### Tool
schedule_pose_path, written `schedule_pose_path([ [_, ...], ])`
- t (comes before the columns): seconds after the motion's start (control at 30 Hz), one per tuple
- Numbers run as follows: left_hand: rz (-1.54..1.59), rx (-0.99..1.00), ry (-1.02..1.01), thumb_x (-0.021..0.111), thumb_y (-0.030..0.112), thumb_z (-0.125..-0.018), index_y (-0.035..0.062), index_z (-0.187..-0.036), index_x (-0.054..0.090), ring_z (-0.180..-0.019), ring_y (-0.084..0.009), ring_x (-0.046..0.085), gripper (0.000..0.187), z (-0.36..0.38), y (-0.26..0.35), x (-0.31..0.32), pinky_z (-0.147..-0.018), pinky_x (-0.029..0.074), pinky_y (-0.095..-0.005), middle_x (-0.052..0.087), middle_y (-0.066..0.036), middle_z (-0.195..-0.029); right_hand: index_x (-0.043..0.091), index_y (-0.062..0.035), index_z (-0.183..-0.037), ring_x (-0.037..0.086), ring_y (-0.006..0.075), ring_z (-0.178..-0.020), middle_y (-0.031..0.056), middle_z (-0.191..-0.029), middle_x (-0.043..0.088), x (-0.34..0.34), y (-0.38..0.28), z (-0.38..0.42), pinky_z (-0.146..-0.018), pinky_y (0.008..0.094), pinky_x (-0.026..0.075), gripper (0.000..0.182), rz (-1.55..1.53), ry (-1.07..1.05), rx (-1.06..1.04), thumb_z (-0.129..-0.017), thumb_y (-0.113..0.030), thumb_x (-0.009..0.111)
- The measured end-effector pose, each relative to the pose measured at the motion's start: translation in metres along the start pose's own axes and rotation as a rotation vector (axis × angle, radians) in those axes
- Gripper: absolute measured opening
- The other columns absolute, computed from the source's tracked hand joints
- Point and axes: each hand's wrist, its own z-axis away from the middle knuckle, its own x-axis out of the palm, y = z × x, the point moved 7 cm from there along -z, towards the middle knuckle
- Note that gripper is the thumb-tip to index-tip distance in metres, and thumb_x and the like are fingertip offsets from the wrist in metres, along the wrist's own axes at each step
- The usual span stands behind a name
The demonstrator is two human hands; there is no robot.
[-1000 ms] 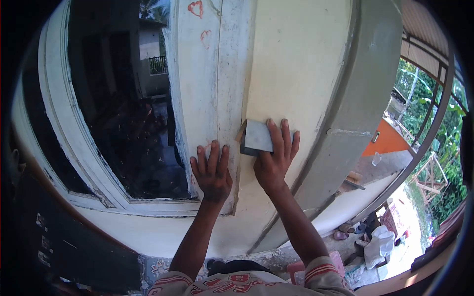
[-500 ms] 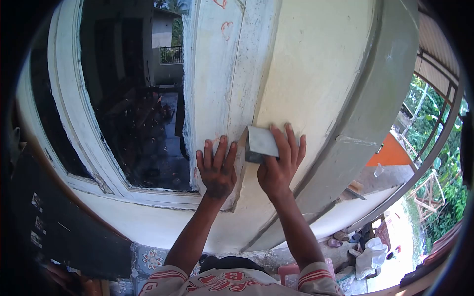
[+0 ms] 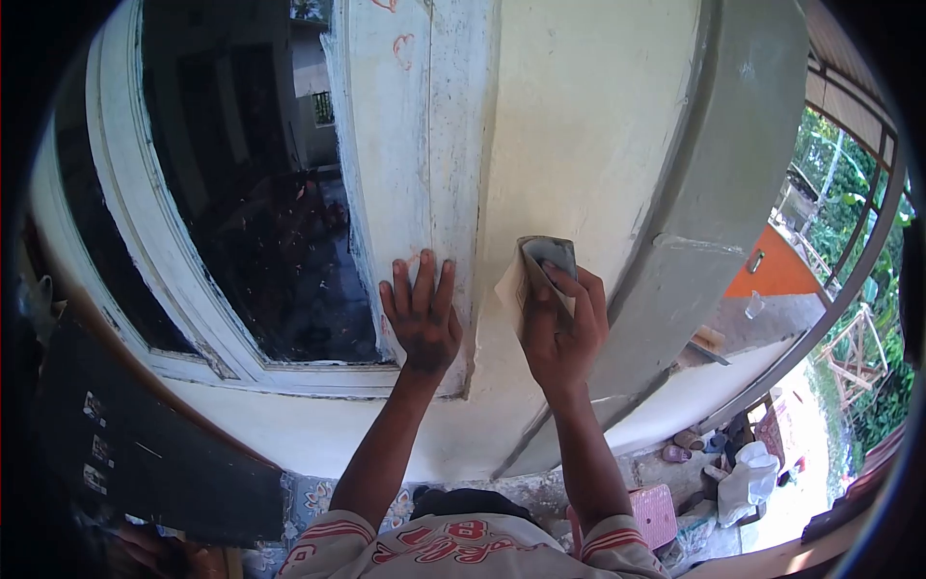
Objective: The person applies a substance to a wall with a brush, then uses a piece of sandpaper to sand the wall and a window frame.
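Note:
My left hand (image 3: 422, 317) lies flat with fingers spread on the white window frame (image 3: 410, 174), beside the dark glass pane (image 3: 260, 232). A folded grey sheet of sandpaper (image 3: 561, 249) is in my right hand (image 3: 567, 338), its fingers curled round the sheet and partly tucked into the fold. The sandpaper is bent into a loop against or close before the cream wall (image 3: 579, 125), a little right of the frame's edge. Whether it touches the wall is hard to tell.
A grey pillar band (image 3: 719, 164) runs up the wall on the right. Below left stands a dark board (image 3: 174, 434). A pink stool (image 3: 656, 516) and a white plastic bag (image 3: 748, 482) are on the floor at lower right. An orange panel (image 3: 767, 265) shows farther off.
My right hand has drawn the sandpaper slightly right and curled its fingers into it, where before they lay spread over it. My left hand stays on the frame. The view has shifted slightly.

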Motion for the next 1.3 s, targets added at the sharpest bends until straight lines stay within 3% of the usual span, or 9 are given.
schedule_pose_path([
  [0.13,-0.008,0.008,-0.02,0.046,0.021,-0.101,0.0089,-0.144,0.053,-0.149,-0.0459,0.026,0.045,-0.009,0.001,-0.008,-0.12,0.011,-0.0603,0.043,-0.018,-0.155,0.071,-0.0041,-0.114,0.069,0.0291,-0.096,0.0165,-0.11,0.066,-0.006,0.001,0.004,-0.082,0.0361,0.055,0.03,0.027,0.002,0.041,-0.086,0.003,0.064],
  [0.23,0.029,0.049,0.092,0.049,0.041,-0.1,0.0037,-0.145,0.05,-0.149,-0.045,0.024,0.058,-0.044,0.002,-0.034,-0.12,0.012,-0.0611,0.041,-0.019,-0.156,0.071,-0.004,-0.114,0.07,0.0295,-0.096,0.0167,-0.11,0.067,-0.011,0.003,0.009,-0.082,0.0365,0.055,0.029,0.033,-0.003,0.057,-0.087,0.002,0.064],
  [0.43,-0.026,0.217,0.221,0.059,0.041,-0.095,0.0085,-0.149,0.047,-0.149,-0.0398,0.027,0.065,-0.208,-0.015,-0.077,-0.118,0.021,-0.0614,0.04,-0.011,-0.158,0.071,-0.0036,-0.112,0.07,0.0304,-0.097,0.0163,-0.109,0.067,-0.006,0.008,0.017,-0.082,0.0367,0.055,0.025,0.017,-0.045,0.096,-0.088,0.0,0.065],
  [0.53,-0.119,0.34,0.298,0.052,0.042,-0.099,0.012,-0.153,0.043,-0.151,-0.0364,0.025,0.062,-0.263,-0.019,-0.087,-0.12,0.016,-0.0587,0.042,-0.007,-0.159,0.071,-0.0033,-0.111,0.07,0.0312,-0.097,0.0166,-0.108,0.067,0.001,0.014,0.021,-0.083,0.0376,0.055,0.024,-0.035,-0.065,0.152,-0.088,-0.001,0.065],
  [0.6,-0.145,0.332,0.241,0.059,0.041,-0.095,0.012,-0.151,0.046,-0.149,-0.0397,0.028,0.065,-0.285,-0.017,-0.097,-0.12,0.018,-0.0579,0.039,-0.011,-0.159,0.071,-0.0029,-0.11,0.07,0.0316,-0.097,0.0169,-0.108,0.067,0.005,0.023,0.026,-0.083,0.038,0.055,0.023,-0.04,-0.066,0.178,-0.088,-0.001,0.065],
  [0.63,-0.169,0.316,0.182,0.067,0.04,-0.091,0.012,-0.15,0.049,-0.146,-0.043,0.03,0.067,-0.292,-0.018,-0.097,-0.12,0.02,-0.057,0.037,-0.016,-0.16,0.071,-0.0025,-0.11,0.069,0.032,-0.096,0.0172,-0.108,0.067,0.006,0.028,0.028,-0.083,0.0384,0.055,0.023,-0.04,-0.074,0.204,-0.088,-0.001,0.065],
  [0.73,-0.191,0.336,0.167,0.073,0.046,-0.087,0.0127,-0.149,0.05,-0.146,-0.0438,0.03,0.074,-0.297,-0.018,-0.094,-0.119,0.02,-0.0578,0.036,-0.016,-0.16,0.071,-0.0017,-0.11,0.069,0.0324,-0.096,0.0176,-0.108,0.067,0.006,0.032,0.029,-0.084,0.0392,0.055,0.022,-0.059,-0.048,0.22,-0.088,-0.001,0.064],
  [1.3,-0.016,0.368,0.115,0.07,0.043,-0.092,0.019,-0.141,0.06,-0.145,-0.0478,0.031,0.056,-0.281,-0.027,-0.092,-0.117,0.024,-0.0614,0.035,-0.017,-0.16,0.068,0.0039,-0.108,0.067,0.031,-0.097,0.0167,-0.106,0.065,0.016,0.042,0.037,-0.086,0.0387,0.053,0.02,-0.148,-0.016,0.306,-0.09,-0.001,0.061],
])
